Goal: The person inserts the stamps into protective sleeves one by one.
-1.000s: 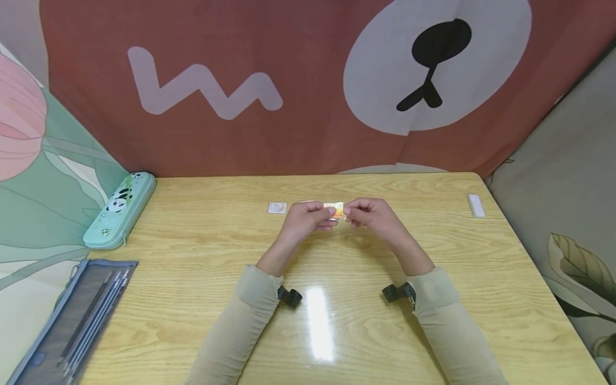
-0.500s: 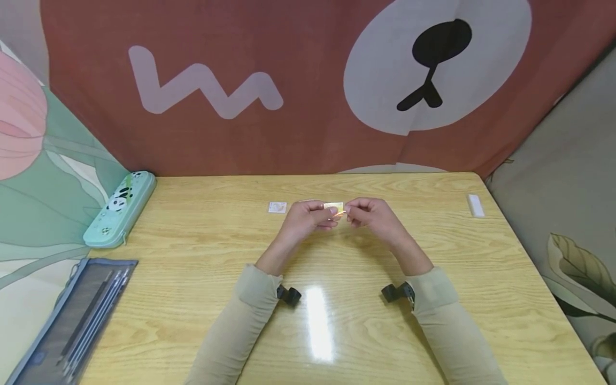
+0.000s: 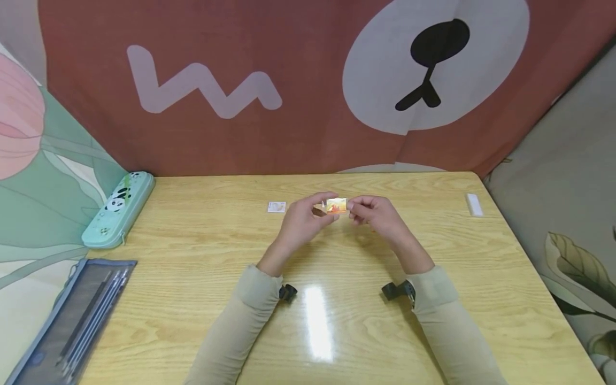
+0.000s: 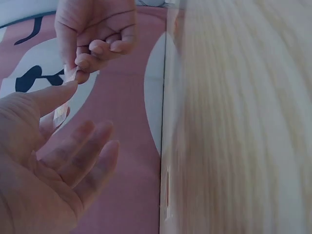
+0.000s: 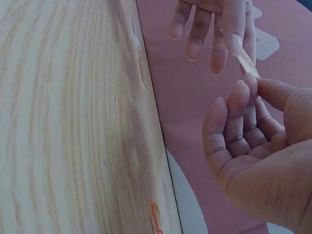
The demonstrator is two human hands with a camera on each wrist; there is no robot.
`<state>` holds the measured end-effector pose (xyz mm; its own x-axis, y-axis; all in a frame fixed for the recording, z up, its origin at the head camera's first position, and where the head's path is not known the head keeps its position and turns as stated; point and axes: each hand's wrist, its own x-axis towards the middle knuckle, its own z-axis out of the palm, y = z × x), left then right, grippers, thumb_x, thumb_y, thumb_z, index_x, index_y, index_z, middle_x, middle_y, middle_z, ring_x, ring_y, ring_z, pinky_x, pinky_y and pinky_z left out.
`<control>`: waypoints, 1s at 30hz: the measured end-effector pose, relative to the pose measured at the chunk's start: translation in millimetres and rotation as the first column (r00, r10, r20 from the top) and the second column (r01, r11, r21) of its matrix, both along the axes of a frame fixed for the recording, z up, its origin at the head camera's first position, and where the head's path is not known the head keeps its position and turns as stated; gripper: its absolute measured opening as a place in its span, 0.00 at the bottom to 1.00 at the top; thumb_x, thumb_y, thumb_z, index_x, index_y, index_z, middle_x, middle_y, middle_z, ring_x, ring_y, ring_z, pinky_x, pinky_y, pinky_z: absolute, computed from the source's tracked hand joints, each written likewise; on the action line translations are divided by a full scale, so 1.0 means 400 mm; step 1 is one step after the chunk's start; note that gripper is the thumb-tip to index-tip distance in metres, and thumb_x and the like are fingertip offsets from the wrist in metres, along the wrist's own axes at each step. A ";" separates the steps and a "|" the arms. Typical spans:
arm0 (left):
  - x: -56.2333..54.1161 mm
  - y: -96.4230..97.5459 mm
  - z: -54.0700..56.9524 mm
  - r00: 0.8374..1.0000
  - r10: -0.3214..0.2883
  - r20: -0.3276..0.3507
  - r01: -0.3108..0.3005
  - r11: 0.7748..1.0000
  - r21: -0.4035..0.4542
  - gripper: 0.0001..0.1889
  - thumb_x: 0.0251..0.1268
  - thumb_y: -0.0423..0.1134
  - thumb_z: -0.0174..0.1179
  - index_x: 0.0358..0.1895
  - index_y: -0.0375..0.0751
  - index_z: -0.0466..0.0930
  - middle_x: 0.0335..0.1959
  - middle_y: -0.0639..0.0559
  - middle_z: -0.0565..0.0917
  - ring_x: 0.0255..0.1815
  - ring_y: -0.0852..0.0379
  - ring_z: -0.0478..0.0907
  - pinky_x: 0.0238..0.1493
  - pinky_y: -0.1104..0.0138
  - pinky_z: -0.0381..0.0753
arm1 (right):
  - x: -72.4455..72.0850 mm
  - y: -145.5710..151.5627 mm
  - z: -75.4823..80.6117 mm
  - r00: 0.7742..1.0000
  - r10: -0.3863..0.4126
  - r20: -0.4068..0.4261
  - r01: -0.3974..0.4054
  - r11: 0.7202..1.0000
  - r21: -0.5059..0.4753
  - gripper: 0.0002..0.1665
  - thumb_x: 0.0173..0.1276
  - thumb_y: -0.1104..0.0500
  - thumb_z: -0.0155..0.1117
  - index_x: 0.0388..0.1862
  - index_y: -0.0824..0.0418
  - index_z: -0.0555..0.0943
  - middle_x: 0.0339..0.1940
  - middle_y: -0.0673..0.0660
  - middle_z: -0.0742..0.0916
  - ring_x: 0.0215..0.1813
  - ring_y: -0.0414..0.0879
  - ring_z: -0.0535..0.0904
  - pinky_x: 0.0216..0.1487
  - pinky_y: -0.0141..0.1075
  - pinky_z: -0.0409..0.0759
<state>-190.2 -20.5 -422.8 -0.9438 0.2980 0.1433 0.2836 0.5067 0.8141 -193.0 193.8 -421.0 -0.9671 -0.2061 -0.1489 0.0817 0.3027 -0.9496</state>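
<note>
A small glossy card [image 3: 336, 205], printed yellow and orange and about stamp size, is held up between both hands over the far part of the table. My right hand [image 3: 377, 214] pinches its right edge between thumb and forefinger, the other fingers curled in. At its left end, my left hand [image 3: 302, 219] holds it with thumb below and forefinger above. The left wrist view shows the left thumb [image 4: 58, 97] against the card [image 4: 62, 109], the remaining fingers spread loosely. A similar pale printed piece [image 3: 276, 207] lies flat left of my left hand.
A mint panda pencil case [image 3: 119, 211] stands at the far left, with a mesh pouch of pencils [image 3: 82, 321] nearer. A white block [image 3: 474, 205] lies at the far right. An orange piece [image 5: 155, 216] lies on the table near my right hand. A printed cloth [image 3: 308, 139] hangs behind.
My left thumb has come off the card's face and the left fingers have spread wider round it. The card sits slightly higher, its print more exposed. My right hand keeps its pinch.
</note>
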 end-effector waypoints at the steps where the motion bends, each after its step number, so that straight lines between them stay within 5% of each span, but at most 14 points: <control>1: 0.000 -0.001 0.000 0.999 0.002 -0.036 -0.003 0.999 -0.037 0.24 0.64 0.45 0.72 0.63 0.58 0.81 0.57 0.53 0.84 0.43 0.57 0.88 0.36 0.66 0.87 | 0.000 0.000 0.000 1.000 0.003 0.000 -0.003 1.000 -0.007 0.20 0.77 0.47 0.61 0.49 0.63 0.83 0.32 0.45 0.85 0.39 0.48 0.84 0.49 0.42 0.83; 4: 0.000 -0.002 0.001 0.988 -0.010 -0.153 -0.014 0.988 -0.155 0.24 0.63 0.48 0.72 0.63 0.57 0.82 0.61 0.55 0.84 0.46 0.57 0.87 0.39 0.63 0.87 | 0.000 0.000 -0.001 1.000 0.011 0.001 -0.011 1.000 -0.018 0.19 0.78 0.48 0.60 0.48 0.64 0.83 0.33 0.46 0.85 0.40 0.51 0.83 0.51 0.44 0.85; 9: 0.004 -0.009 0.001 0.944 -0.058 -0.325 -0.052 0.946 -0.321 0.23 0.63 0.52 0.71 0.62 0.59 0.82 0.60 0.55 0.85 0.58 0.54 0.83 0.39 0.61 0.88 | 0.000 0.003 0.000 1.000 0.011 0.009 -0.011 1.000 -0.027 0.18 0.79 0.52 0.59 0.49 0.66 0.83 0.32 0.46 0.85 0.36 0.44 0.82 0.50 0.43 0.87; 14: 0.004 -0.018 0.001 0.864 -0.098 -0.494 -0.121 0.912 -0.393 0.25 0.63 0.54 0.71 0.64 0.59 0.81 0.58 0.55 0.86 0.61 0.54 0.80 0.37 0.63 0.88 | 0.001 0.006 0.003 1.000 0.020 0.017 -0.019 0.999 -0.032 0.19 0.78 0.51 0.60 0.50 0.66 0.83 0.32 0.46 0.85 0.35 0.44 0.82 0.51 0.45 0.86; 17: 0.000 -0.018 0.001 0.808 -0.139 -0.573 -0.132 0.904 -0.406 0.24 0.62 0.52 0.72 0.62 0.56 0.83 0.55 0.55 0.86 0.59 0.54 0.81 0.45 0.64 0.88 | 0.002 0.009 0.003 1.000 0.022 0.020 -0.021 0.999 -0.036 0.19 0.78 0.50 0.60 0.50 0.66 0.83 0.32 0.47 0.85 0.36 0.46 0.82 0.51 0.45 0.86; 19: -0.002 -0.016 0.001 0.788 -0.161 -0.595 -0.126 0.903 -0.410 0.23 0.62 0.51 0.72 0.60 0.54 0.84 0.54 0.54 0.87 0.57 0.54 0.81 0.50 0.64 0.87 | 0.003 0.010 0.003 0.999 0.022 0.024 -0.021 0.999 -0.038 0.19 0.78 0.50 0.60 0.50 0.66 0.83 0.32 0.46 0.85 0.36 0.46 0.82 0.50 0.45 0.86; 23: -0.004 -0.012 0.003 0.801 -0.176 -0.572 -0.108 0.898 -0.428 0.21 0.63 0.52 0.71 0.59 0.53 0.85 0.53 0.54 0.88 0.56 0.54 0.82 0.53 0.63 0.86 | 0.002 0.017 0.002 0.999 0.027 0.029 -0.026 0.999 -0.027 0.19 0.78 0.51 0.60 0.50 0.67 0.83 0.32 0.46 0.85 0.37 0.49 0.83 0.51 0.44 0.86; 30: -0.020 -0.010 0.009 0.909 -0.134 -0.395 -0.062 0.893 -0.446 0.23 0.65 0.54 0.69 0.62 0.57 0.83 0.54 0.57 0.89 0.55 0.54 0.86 0.45 0.61 0.89 | -0.005 0.057 -0.015 1.000 0.020 -0.012 -0.020 0.998 0.064 0.22 0.79 0.50 0.59 0.60 0.64 0.82 0.45 0.59 0.88 0.48 0.59 0.86 0.54 0.48 0.87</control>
